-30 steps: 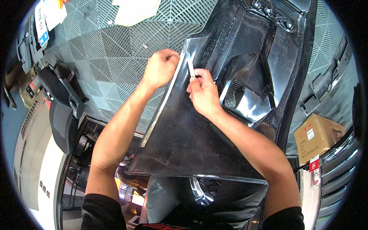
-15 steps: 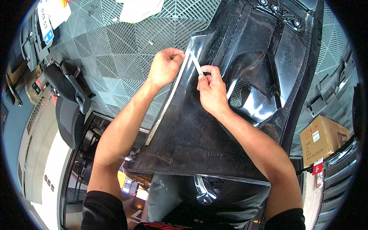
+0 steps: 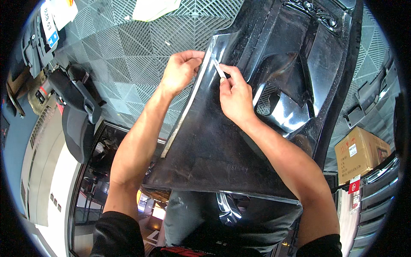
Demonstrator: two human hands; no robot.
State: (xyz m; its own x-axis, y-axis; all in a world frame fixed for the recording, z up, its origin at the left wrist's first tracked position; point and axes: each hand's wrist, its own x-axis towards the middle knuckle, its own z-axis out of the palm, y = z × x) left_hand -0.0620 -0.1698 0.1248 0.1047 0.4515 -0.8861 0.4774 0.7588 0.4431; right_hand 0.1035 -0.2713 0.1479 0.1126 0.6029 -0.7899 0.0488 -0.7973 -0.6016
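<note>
A large glossy black moulded panel (image 3: 201, 162) fills the middle, a narrow pale strip (image 3: 183, 117) running along its left edge. My left hand (image 3: 180, 73) is closed at that edge near the strip's upper part, fingertips against it; what they pinch is too small to make out. My right hand (image 3: 234, 94), just to the right on the panel, grips a short thin white band (image 3: 218, 68) between thumb and fingers, its far end reaching toward the strip's top.
Grey patterned floor tiles (image 3: 124, 73) surround the panel. Dark seat-like parts (image 3: 77, 115) and plates (image 3: 49, 25) lie left, pale sheets (image 3: 154, 8) at the top. A cardboard box (image 3: 359, 158) and grey plastic parts (image 3: 355, 113) are right, a black wrapped piece (image 3: 188, 218) below the panel.
My left forefinger reaches a little farther along the edge. My right hand has moved slightly up with the band. The whole view has shifted a little.
</note>
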